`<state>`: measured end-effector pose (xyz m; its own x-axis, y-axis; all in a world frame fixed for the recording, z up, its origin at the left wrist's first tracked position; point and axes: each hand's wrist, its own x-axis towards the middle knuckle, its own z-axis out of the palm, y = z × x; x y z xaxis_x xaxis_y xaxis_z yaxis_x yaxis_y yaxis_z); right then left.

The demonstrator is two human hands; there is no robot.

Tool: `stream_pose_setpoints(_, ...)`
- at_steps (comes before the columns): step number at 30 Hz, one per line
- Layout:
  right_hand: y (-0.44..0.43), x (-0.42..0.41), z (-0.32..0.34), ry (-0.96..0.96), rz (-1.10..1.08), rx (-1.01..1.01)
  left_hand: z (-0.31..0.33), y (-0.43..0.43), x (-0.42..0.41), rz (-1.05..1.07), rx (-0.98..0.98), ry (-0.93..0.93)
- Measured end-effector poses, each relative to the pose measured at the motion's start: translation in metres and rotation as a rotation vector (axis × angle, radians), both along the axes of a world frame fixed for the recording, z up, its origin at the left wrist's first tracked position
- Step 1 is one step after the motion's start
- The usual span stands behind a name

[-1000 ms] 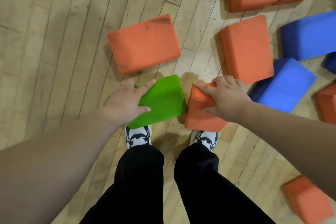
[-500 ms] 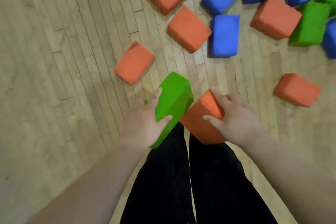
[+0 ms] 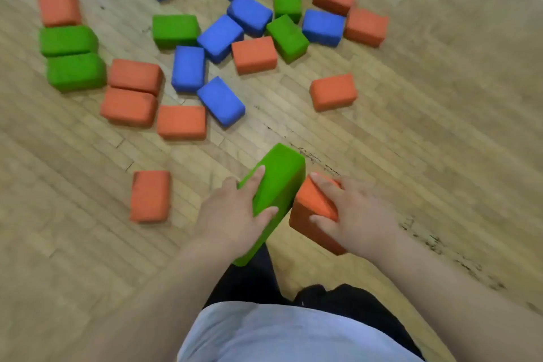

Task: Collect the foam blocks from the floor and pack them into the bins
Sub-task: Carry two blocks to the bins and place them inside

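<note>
Left hand (image 3: 232, 214) clamps the green foam block (image 3: 279, 179), thumb and fingers wrapped round it, long axis pointing away from the body. Right hand (image 3: 358, 211) grips an orange foam block (image 3: 314, 203) touching the green one's right side. Both are held above the wood floor (image 3: 411, 126). No bin in view, so which way to carry is unclear.

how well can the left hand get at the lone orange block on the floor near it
Probably not yet: the left hand grips a green block, so its fingers are taken. The lone orange block itself lies uncovered, with bare floor around it.
</note>
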<state>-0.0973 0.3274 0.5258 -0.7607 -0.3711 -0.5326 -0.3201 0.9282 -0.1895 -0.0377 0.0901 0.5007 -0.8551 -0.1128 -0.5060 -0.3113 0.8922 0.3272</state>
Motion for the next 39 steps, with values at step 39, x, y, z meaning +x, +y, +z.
stream_pose_setpoints(39,0.719,0.192,0.170,0.509,-1.977,-0.057,0.166,0.926,-0.146,-1.631,0.362,0.248)
